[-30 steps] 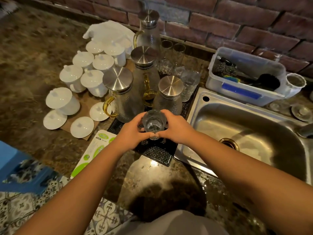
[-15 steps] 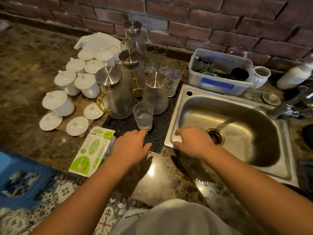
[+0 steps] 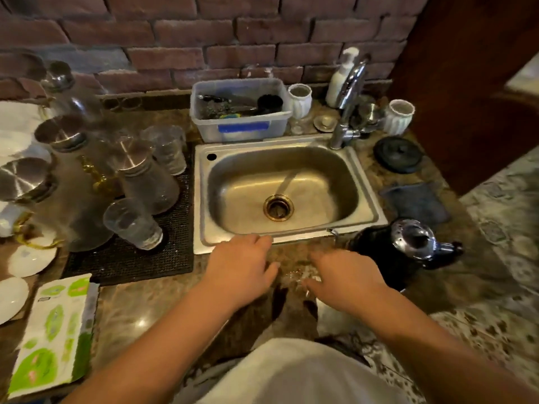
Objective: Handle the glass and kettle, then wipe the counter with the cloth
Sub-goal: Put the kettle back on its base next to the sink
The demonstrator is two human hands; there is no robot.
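A clear glass (image 3: 132,224) stands on the black drying mat (image 3: 128,258) left of the sink, apart from both hands. The black kettle (image 3: 399,249) with a shiny lid sits on the counter at the sink's front right corner. A dark grey cloth (image 3: 415,202) lies flat on the counter right of the sink. My left hand (image 3: 240,268) hovers over the counter at the sink's front rim, fingers spread, holding nothing. My right hand (image 3: 345,277) is beside it, fingers apart, just left of the kettle and not touching it.
A steel sink (image 3: 364,199) with a tap (image 3: 348,100) fills the middle. Glass carafes (image 3: 148,177) with metal lids crowd the mat. A plastic tub (image 3: 242,126) stands behind the sink, a black lid (image 3: 398,154) at right, a green packet (image 3: 54,330) at front left.
The glass was set down on the mat and released. Both hands have moved right, to the counter in front of the sink, and the view has swung right, revealing the kettle and cloth.
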